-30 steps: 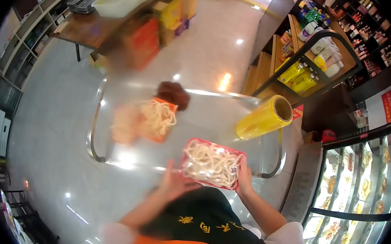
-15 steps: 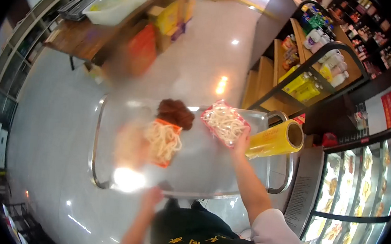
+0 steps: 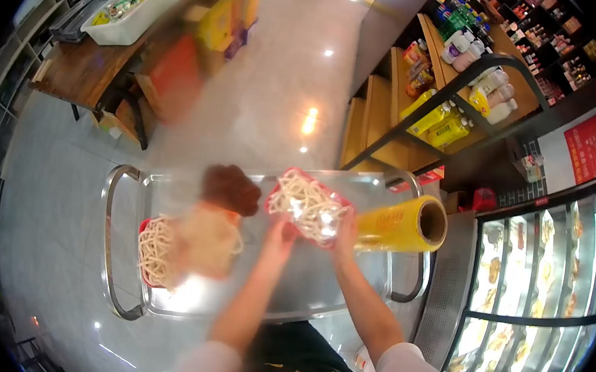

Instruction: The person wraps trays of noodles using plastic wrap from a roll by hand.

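Left fingers now also on noodle tray.

Bottles stand on a rack — a tub tops a table.

Glossy plastic-wrapped noodle pack — shiny metal cart

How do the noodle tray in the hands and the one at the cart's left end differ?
Support: the held tray is between the left hand and right hand; the left-end tray sits on the metal cart, untouched.
Pose: the held tray slants across the cart; the left-end tray runs along its end.
Shared: both are reddish, filled with pale noodles.
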